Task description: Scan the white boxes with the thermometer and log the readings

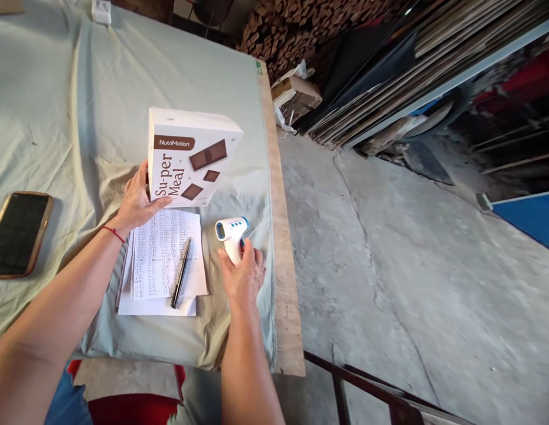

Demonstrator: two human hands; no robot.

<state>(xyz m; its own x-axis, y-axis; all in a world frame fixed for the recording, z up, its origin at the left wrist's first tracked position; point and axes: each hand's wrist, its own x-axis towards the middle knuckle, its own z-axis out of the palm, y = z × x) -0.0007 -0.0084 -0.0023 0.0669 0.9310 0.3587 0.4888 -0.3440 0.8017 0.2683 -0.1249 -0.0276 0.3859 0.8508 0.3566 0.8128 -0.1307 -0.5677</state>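
Left hand [136,203] holds box [181,159]; right hand [244,276] apparently grips thermometer [232,235].

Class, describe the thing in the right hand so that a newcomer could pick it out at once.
Start at the cloth-covered table, along its bare wooden right edge. Just inside it, the right hand holds a white pistol-shaped device. Blue buttons set it apart from the larger white box and the slim dark pen.

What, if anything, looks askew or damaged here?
The cloth is rumpled and leaves the table's right edge bare; the papers are stacked unevenly; the floor is cracked. No visible damage on box or thermometer.
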